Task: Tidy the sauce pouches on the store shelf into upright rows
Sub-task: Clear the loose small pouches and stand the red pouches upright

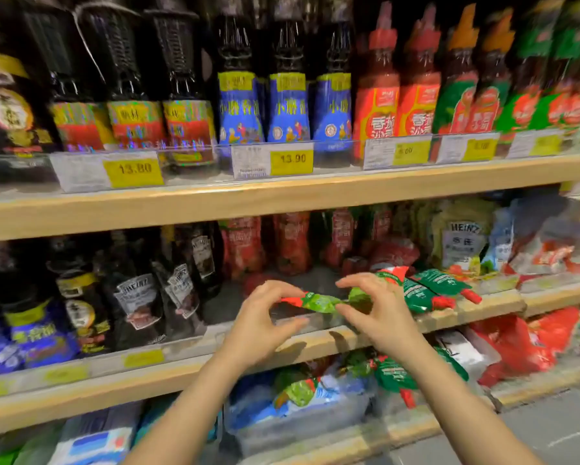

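**Straightening a crumpled pouch**

Pinching a green-and-red sauce pouch [318, 302] at each end, our left hand [265, 317] and right hand [375, 312] hold it flat above the middle shelf [315, 340], probably to smooth it before standing it beside the fallen pouches [429, 290] lying just right.

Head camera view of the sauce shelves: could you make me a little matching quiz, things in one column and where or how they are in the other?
Things:
1. green and red pouch
2. blue-label bottles
3. Heinz pouch, pale yellow
4. green pouches

Places or states:
A. standing on the top shelf
B. held between left hand and right hand
C. lying flat near the middle shelf edge
D. upright, back on the middle shelf, right side

Pairs: 1-B, 2-A, 3-D, 4-C
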`<state>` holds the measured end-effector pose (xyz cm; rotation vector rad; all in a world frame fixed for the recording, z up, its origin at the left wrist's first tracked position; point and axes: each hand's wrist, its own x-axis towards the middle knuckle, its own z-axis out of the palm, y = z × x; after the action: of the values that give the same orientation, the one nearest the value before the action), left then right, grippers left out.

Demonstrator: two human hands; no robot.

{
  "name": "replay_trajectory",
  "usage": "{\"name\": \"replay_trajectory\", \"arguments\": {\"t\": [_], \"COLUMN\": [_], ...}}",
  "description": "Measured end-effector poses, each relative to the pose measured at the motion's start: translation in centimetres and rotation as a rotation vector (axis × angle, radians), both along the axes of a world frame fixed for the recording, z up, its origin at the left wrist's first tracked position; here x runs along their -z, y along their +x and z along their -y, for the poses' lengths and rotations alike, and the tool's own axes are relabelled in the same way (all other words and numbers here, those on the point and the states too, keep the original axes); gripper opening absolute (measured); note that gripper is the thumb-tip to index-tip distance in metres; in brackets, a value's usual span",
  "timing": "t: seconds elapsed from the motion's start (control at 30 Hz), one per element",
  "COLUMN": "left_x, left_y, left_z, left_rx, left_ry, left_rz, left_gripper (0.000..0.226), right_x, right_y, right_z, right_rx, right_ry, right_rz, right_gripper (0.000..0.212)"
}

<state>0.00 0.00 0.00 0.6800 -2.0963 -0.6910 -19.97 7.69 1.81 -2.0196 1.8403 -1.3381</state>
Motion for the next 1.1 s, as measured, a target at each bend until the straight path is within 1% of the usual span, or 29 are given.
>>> {"name": "replay_trajectory", "arguments": {"t": [0.1,0.17,0.23,0.27,0.37,0.4,0.43,0.53,0.57,0.6,0.67,0.73,0.77,0.83,0.87,0.93,0.97,1.03,1.1], "left_x": [1.7,2.2,2.7,2.7,3.0,3.1,3.3,2.7,2.1,1.4,-0.2,-1.5,-1.9,-2.3,-2.3,-1.9,-1.6,-0.3,1.1], "left_y": [-1.2,-2.5,-3.6,-4.0,-5.1,-5.1,-4.8,-3.3,-2.8,-2.4,-1.9,-1.5,-1.3,-0.7,-0.4,0.1,0.3,0.6,0.4], "left_z": [0.4,0.5,0.7,0.8,0.9,0.7,0.5,-0.2,-0.4,-0.5,-0.6,-0.3,0.2,1.3,1.8,2.2,2.1,1.8,1.0], "left_rx": [-0.043,-0.059,-0.123,-0.179,-0.293,-0.285,-0.271,-0.282,-0.301,-0.319,-0.320,-0.282,-0.287,-0.374,-0.406,-0.389,-0.370,-0.378,-0.471], "left_ry": [-0.130,-0.130,-0.157,-0.196,-0.366,-0.402,-0.411,-0.331,-0.298,-0.250,-0.130,0.010,0.079,0.161,0.188,0.233,0.243,0.231,0.200], "left_rz": [0.078,0.176,0.320,0.389,0.480,0.471,0.419,0.188,0.110,0.034,-0.116,-0.246,-0.289,-0.307,-0.294,-0.262,-0.228,-0.159,-0.127], "left_gripper": [0.037,0.044,0.047,0.044,0.039,0.037,0.035,0.030,0.029,0.026,0.022,0.022,0.024,0.031,0.029,0.011,0.008,0.024,0.044], "right_x": [1.9,2.6,3.1,3.1,3.1,3.1,3.1,2.4,2.2,2.0,1.5,1.0,0.9,0.7,0.6,0.8,0.9,1.0,1.4], "right_y": [-0.9,-1.2,-1.4,-1.5,-1.8,-1.8,-1.7,-1.0,-0.4,0.3,1.9,3.5,4.3,5.5,6.0,6.6,6.7,6.6,6.2], "right_z": [-0.2,-0.6,-1.0,-1.1,-0.8,-0.7,-0.6,-0.2,0.0,0.2,0.8,2.1,2.9,4.3,4.9,5.8,6.1,6.4,6.1], "right_rx": [0.127,0.133,0.140,0.145,0.163,0.168,0.180,0.208,0.189,0.148,0.039,-0.033,-0.049,-0.043,-0.036,-0.016,-0.007,-0.027,-0.055], "right_ry": [0.009,0.016,0.015,0.013,0.003,0.007,0.008,-0.015,-0.038,-0.059,-0.049,0.021,0.057,0.090,0.094,0.100,0.114,0.155,0.173], "right_rz": [-0.201,-0.233,-0.247,-0.254,-0.255,-0.265,-0.276,-0.288,-0.249,-0.161,0.103,0.337,0.410,0.443,0.438,0.440,0.448,0.463,0.433], "right_gripper": [0.034,0.033,0.030,0.030,0.026,0.025,0.025,0.028,0.029,0.032,0.038,0.041,0.041,0.033,0.029,0.021,0.020,0.025,0.030]}}
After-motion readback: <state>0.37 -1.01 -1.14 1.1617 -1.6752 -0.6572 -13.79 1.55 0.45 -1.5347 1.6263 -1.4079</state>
